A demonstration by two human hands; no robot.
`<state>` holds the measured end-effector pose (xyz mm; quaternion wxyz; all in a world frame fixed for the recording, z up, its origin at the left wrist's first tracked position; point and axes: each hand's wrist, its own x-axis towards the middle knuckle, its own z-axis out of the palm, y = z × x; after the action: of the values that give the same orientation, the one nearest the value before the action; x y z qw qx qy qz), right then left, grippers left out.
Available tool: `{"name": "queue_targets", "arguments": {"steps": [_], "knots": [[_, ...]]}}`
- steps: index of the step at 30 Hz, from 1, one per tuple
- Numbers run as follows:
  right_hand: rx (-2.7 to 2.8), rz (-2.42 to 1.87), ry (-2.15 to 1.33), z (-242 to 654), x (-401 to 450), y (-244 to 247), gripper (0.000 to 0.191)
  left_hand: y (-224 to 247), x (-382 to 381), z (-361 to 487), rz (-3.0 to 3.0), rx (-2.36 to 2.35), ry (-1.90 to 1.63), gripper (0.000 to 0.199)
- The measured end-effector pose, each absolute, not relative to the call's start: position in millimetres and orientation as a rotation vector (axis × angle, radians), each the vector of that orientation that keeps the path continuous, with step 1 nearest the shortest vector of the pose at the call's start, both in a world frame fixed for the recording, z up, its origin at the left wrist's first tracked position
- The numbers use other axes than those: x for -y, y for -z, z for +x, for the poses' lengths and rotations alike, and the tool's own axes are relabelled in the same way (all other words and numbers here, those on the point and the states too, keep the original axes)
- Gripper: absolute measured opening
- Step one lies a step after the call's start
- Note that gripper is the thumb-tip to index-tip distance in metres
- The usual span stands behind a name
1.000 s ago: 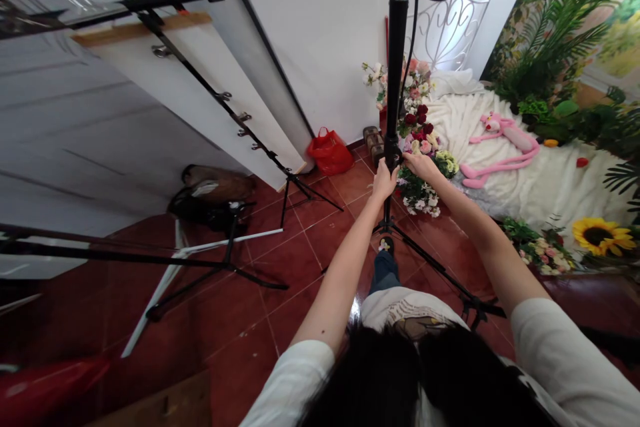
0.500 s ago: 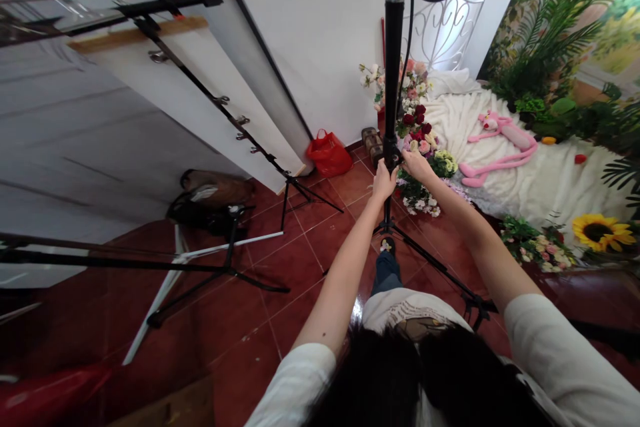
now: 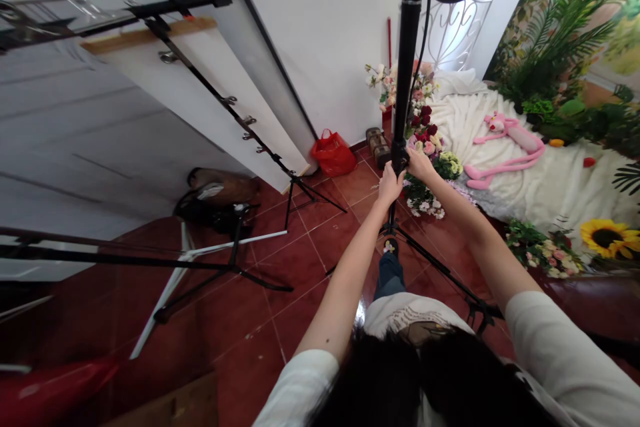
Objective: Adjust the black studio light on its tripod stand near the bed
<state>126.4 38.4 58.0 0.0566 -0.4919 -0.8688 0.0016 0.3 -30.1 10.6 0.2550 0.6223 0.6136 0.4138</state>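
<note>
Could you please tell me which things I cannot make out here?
All in the head view:
Held black stand: top, cut off by upper edge.
Left hand and right hand: exact grip, covered by the hands themselves.
Flowers: partly hidden behind the stand.
Red object: blurred, cut off by left edge.

The left hand (image 3: 391,184) grips the black pole (image 3: 407,67) just below its collar (image 3: 399,152); the right hand (image 3: 421,165) is at the collar, its exact hold too small to tell. To the right, a pink plush toy (image 3: 523,139) lies on a white blanket (image 3: 560,180), a sunflower (image 3: 606,238) near its near edge. Left of the pole, a red bag (image 3: 334,155) sits on the tiled floor (image 3: 295,263) by the far wall (image 3: 320,47).
</note>
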Motion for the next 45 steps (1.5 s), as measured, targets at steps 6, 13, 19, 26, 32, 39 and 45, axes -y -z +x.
{"name": "queue_targets", "arguments": {"steps": [6,13,19,26,32,39,45], "knots": [[2.639,-1.575,0.001,121,-40,-48,0.043,-8,29,0,1.710,-1.690,-1.113,0.044],[2.722,-1.472,0.011,132,-40,-43,0.043,-3,27,0,1.705,-1.666,-1.139,0.044],[2.887,-1.366,-0.045,140,-52,-67,0.040,1,26,-1,1.683,-1.596,-1.236,0.043],[2.690,-1.404,-0.100,136,-46,-71,0.025,2,25,-1,1.664,-1.599,-1.225,0.042],[2.293,-1.400,-0.095,139,-16,-36,0.035,1,26,-2,1.701,-1.590,-1.244,0.042],[2.252,-1.438,-0.280,156,32,16,0.049,2,26,-5,1.738,-1.597,-1.225,0.047],[2.201,-1.392,-0.604,171,40,42,0.047,5,25,-11,1.727,-1.529,-1.225,0.055]]}}
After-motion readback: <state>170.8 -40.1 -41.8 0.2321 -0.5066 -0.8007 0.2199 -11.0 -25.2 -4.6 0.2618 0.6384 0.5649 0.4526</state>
